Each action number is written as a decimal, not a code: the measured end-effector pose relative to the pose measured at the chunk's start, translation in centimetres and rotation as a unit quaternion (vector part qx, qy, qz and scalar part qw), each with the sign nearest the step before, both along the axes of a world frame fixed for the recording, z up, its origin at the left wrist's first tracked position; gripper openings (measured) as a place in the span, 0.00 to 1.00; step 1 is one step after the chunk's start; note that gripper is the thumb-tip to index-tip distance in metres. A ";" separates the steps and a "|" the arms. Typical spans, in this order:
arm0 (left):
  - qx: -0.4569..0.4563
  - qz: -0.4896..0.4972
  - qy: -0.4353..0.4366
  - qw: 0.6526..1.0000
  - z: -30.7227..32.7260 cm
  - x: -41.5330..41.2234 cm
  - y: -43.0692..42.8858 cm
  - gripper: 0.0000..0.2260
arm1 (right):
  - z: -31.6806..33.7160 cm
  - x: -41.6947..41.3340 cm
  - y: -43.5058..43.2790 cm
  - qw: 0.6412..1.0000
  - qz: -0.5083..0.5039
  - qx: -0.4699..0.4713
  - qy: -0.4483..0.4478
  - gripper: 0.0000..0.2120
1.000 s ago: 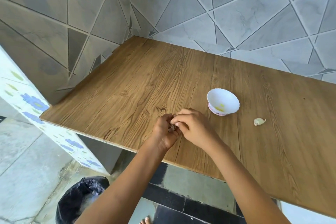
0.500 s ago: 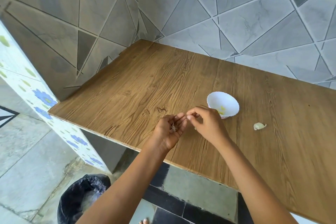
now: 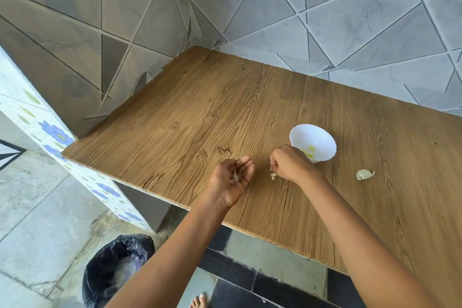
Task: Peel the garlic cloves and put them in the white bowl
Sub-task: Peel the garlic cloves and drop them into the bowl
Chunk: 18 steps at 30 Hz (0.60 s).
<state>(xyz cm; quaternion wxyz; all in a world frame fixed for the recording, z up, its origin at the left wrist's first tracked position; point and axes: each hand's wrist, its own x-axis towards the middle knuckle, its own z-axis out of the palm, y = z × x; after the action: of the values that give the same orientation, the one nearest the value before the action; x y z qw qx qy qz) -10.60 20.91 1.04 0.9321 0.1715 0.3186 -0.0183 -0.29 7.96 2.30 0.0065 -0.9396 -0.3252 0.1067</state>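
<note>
Wooden table point(image 3: 175, 120), left hand point(image 3: 233, 177) spread near front edge, right hand point(image 3: 287, 164) pinching garlic clove point(image 3: 273, 176)

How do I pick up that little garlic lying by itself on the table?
Pinch the loose garlic clove across its fat, rounded middle, coming straight down from above with thumb and finger. It lies flat on the table, apart from the white bowl, and its thin tail looks too skinny to hold.

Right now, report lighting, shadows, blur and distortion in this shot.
Head view: soft, even daylight, no glare, faint shadows by the white bowl and right hand. Head view: wide-angle stretch toward the edges; the clove it pinches looks slightly soft.
</note>
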 end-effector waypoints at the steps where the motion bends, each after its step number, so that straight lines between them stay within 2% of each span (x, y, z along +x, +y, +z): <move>1: 0.003 0.000 0.001 1.000 0.0 0.0 0.1 0.17 | 0.2 0.0 0.2 1.000 0.010 -0.015 0.002 0.06; 6: 0.013 -0.001 0.009 1.000 0.1 0.2 0.2 0.16 | 1.0 -0.1 1.1 0.999 0.026 -0.033 0.018 0.08; 7: 0.013 0.001 0.010 1.000 0.2 0.2 0.1 0.16 | 1.0 -0.2 1.0 0.999 0.020 -0.009 0.027 0.08; 9: 0.016 0.003 0.012 1.000 0.3 0.2 0.0 0.16 | 1.3 -0.7 0.6 0.993 -0.004 0.100 0.056 0.07; 12: 0.039 0.003 0.023 0.999 0.7 0.1 -0.6 0.16 | 2.3 -3.0 0.3 0.956 -0.004 0.277 0.092 0.08; 14: 0.065 -0.004 0.029 0.997 1.2 -0.1 -1.4 0.16 | 2.5 -4.7 0.3 0.947 0.033 0.309 0.087 0.06; 18: 0.068 0.010 0.039 0.997 2.2 -0.9 -3.4 0.15 | 2.3 -6.2 -0.5 0.948 0.068 0.308 0.036 0.09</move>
<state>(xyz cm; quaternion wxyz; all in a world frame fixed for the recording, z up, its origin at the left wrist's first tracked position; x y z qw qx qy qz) -11.49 17.53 3.26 0.9053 0.2307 0.3565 0.0060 -6.45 7.43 4.62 0.3003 -0.8630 -0.4047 0.0356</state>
